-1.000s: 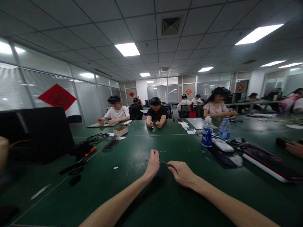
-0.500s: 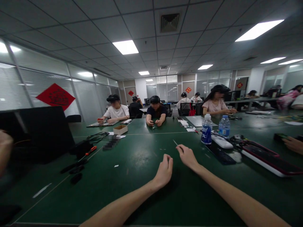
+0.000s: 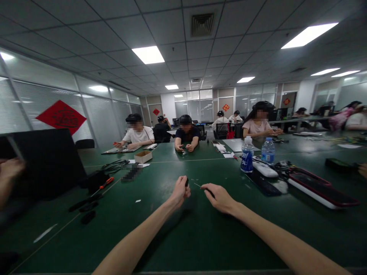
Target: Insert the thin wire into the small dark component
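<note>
My left hand (image 3: 181, 192) is closed around a small black object (image 3: 187, 182), raised above the green table (image 3: 172, 244). To its right, my right hand (image 3: 218, 196) holds a thin tool (image 3: 197, 185) whose narrow metal tip points left toward the black object. A dark handle shows between the fingers of that hand. The tip and the black object are apart. Small pale bits lie on the table just beyond both hands.
Two bottles (image 3: 247, 156) (image 3: 268, 151), a white device (image 3: 265, 168) and a red-edged case (image 3: 321, 189) stand or lie at the right. An orange-handled screwdriver (image 3: 106, 182), cables (image 3: 115, 165) and an open box (image 3: 143, 156) are left. Several people sit around; another person's hand (image 3: 11, 168) is far left.
My left hand has moved up and left and turned, so the black object now shows. My right hand has moved slightly left and down, its tool tip now pointing left. The view has shifted slightly.
</note>
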`<state>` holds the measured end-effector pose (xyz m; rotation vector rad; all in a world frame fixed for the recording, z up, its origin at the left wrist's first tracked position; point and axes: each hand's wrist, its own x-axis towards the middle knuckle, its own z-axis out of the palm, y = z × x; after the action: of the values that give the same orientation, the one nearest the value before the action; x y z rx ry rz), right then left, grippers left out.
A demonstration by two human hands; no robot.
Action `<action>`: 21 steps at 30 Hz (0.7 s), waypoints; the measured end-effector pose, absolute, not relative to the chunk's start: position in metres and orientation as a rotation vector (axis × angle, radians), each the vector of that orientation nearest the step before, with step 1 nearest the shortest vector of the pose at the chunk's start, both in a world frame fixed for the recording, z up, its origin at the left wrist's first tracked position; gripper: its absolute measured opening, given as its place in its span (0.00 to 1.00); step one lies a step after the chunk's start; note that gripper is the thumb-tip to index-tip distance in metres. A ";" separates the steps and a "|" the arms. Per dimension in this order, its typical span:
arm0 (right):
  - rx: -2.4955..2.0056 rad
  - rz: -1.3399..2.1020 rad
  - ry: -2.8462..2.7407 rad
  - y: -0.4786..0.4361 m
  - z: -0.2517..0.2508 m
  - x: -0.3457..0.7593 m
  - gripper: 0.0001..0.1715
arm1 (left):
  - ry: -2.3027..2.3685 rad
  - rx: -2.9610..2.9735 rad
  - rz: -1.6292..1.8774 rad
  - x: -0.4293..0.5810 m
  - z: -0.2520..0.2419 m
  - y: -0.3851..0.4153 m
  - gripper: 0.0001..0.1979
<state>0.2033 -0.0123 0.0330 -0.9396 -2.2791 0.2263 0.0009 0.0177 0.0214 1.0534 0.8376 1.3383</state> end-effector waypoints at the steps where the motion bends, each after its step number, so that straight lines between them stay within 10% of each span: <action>1: -0.917 0.224 -2.304 -0.014 0.033 0.203 0.18 | 0.818 1.040 1.325 0.001 0.022 0.017 0.17; 21: -0.809 0.251 -2.388 -0.017 0.032 0.204 0.20 | 0.757 1.013 1.228 0.004 0.021 0.010 0.18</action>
<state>0.2036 -0.0169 0.0322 -0.8093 -2.3882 0.2508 0.0041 0.0102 0.0214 1.0133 0.7572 1.2283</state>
